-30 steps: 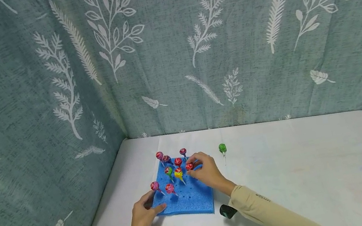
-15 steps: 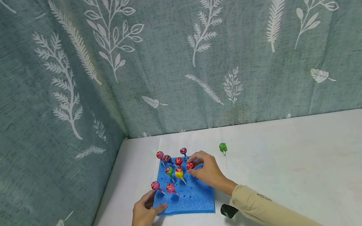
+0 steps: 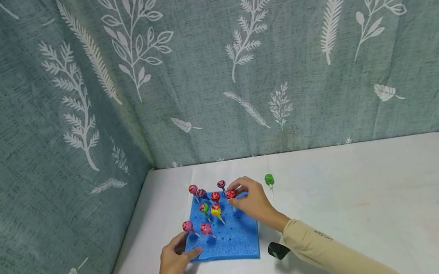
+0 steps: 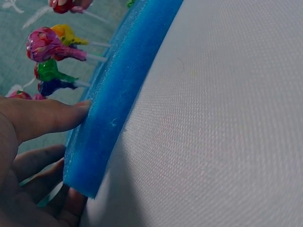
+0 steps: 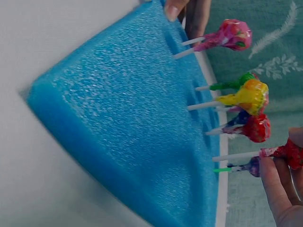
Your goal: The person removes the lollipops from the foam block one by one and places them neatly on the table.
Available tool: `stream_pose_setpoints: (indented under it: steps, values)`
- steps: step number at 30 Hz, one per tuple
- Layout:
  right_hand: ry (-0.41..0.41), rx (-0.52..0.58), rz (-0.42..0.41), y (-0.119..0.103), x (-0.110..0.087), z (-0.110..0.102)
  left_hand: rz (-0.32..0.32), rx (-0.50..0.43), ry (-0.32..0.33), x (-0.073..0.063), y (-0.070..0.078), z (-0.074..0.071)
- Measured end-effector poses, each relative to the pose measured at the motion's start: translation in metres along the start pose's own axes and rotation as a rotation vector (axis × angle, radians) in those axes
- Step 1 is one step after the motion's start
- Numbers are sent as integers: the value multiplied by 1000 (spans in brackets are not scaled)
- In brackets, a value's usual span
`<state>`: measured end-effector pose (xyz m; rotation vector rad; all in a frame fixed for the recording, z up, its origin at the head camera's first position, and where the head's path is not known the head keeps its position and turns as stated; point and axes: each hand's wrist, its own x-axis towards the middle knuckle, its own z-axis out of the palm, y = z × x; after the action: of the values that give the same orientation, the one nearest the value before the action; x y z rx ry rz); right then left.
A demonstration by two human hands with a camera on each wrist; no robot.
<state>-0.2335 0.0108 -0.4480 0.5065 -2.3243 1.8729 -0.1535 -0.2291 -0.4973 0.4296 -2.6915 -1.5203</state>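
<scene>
While the right forearm in its tan sleeve (image 3: 334,251) is slanting up from five o'clock, the right hand (image 3: 255,199) is arching over a blue foam block (image 3: 236,245), thumb and fingertips pinching a red lollipop (image 3: 230,194) by its wrapped head, with only its width between them. The left hand (image 3: 172,259) is reaching in from seven o'clock and gripping the block's eight o'clock corner, thumb resting on top, fingers curling at the edge. The square, pitted slab is holding other round, glossy-wrapped lollipops (image 3: 216,210) on thin sticks between nine and twelve. The red one is sitting at the right fingertips' nine o'clock side, over the block's one o'clock area, its white stick pointing down towards the foam. A green lollipop (image 3: 269,180) is lying on the white table (image 3: 369,208) at the right hand's two o'clock.
</scene>
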Motion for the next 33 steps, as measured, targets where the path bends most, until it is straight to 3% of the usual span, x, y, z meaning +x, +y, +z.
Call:
stream_pose_setpoints:
  steps: [15,27,33]
  values:
    - [54,-20,-33,0,4,-14,7,16,-6,0,3,-2]
    - [83,50,-68,0,7,-27,5,14,-1,-3,-1,-4]
    - [106,46,-72,-14,5,-39,14,4,-4,-1,-1,0]
